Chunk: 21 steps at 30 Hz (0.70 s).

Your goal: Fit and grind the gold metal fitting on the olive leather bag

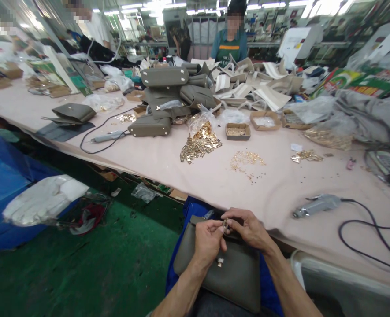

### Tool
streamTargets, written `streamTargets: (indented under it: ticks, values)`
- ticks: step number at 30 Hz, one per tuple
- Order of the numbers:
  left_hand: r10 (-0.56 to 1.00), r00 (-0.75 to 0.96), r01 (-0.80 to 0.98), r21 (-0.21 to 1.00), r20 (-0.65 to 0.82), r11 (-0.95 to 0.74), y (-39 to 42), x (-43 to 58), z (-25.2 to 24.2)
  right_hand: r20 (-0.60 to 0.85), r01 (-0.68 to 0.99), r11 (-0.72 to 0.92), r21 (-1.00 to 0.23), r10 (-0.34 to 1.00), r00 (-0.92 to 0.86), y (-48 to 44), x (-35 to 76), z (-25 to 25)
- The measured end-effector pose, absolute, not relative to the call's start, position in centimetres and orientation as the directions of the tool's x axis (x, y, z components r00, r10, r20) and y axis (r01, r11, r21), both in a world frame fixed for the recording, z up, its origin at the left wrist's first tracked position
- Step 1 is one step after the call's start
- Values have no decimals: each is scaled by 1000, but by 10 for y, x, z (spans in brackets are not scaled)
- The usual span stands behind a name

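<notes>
A: Far left of the table (168, 171): flat olive pouch (74, 112) near the front edge, then a corded hand tool (108, 137) lying beside a stack of olive handbags (171, 94).

B: Down front now, below the table's near edge. Left hand (208, 240) curled over the top of an olive-grey handbag (228, 270) resting on the lap, thumb and forefinger pinched on a small metal fitting (224, 226).

A: Right hand (249, 226) meeting it, fingertips closed on that same fitting from the other side. Both grips tight, hardly any gap. Clasp (220, 262) showing on the bag's front flap.

B: Back up on the table: heap of gold hardware (199, 145) spilling from a clear bag at mid-table, small cardboard tray (237, 130) just beside, loose gold bits (246, 159) scattered to its right.

A: Near the right front edge, a grey electric screwdriver (317, 205), black cord (373, 240) looping off toward the corner. Across the far edge, a person in a green apron (229, 46).
</notes>
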<state>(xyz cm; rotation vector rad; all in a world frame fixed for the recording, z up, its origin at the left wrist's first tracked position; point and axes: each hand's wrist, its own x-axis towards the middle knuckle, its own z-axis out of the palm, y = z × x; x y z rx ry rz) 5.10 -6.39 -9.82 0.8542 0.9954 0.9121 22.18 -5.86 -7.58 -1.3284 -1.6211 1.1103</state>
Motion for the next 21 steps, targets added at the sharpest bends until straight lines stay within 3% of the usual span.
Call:
streamTargets:
  ticks: [3, 8, 13, 16, 18, 21]
  values:
    - [930, 207, -222, 911, -304, 348, -66, 54, -100, 6, 357, 49, -933, 993, -120, -61, 215, -78]
    - [930, 182, -228, 906, -320, 357, -64, 57, -107, 96, 366, 62, -929, 993, 75, -63, 202, -87]
    - [921, 148, -276, 879, -361, 389, -62, 59, -109, -65, 339, -70, -938, 998, 24, -62, 204, -80]
    - [912, 123, -271, 870, -392, 411, -61, 61, -109, 5, 420, -102, -902, 969, 247, -66, 234, -65]
    - [907, 114, -269, 866, -405, 421, -60, 61, -108, 162, 544, -175, -821, 842, 514, -70, 269, -56]
    - [907, 122, -267, 866, -404, 422, -61, 60, -108, 370, 637, -495, -591, 536, 759, -79, 332, -51]
